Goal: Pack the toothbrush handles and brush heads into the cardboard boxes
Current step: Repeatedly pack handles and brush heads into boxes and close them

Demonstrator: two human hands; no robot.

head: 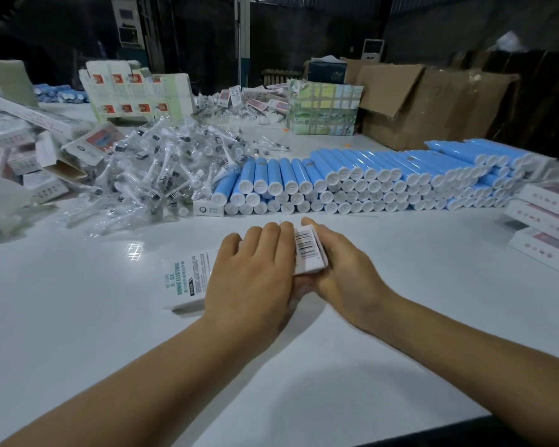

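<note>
**Both hands on one box at table centre**

White cardboard box [188,282] is lying flat on the white table [336,366], long side running left-right, green print facing up. Left hand [255,272] is lying palm-down across its middle, fingers fairly straight and pressing on top. Right hand [342,269] is cupping the box's right end, fingers curling round it under the barcoded end flap [309,253]. Hands are touching each other there.

Blue toothbrush handles [368,185] are sitting stacked in rows beyond the box, white end caps facing the camera. Bagged brush heads [162,169] are piling up left of them. Finished boxes [549,221] are stacking at the right edge, loose ones [29,162] on the far left. Brown cartons [433,101] are standing at back right.
</note>
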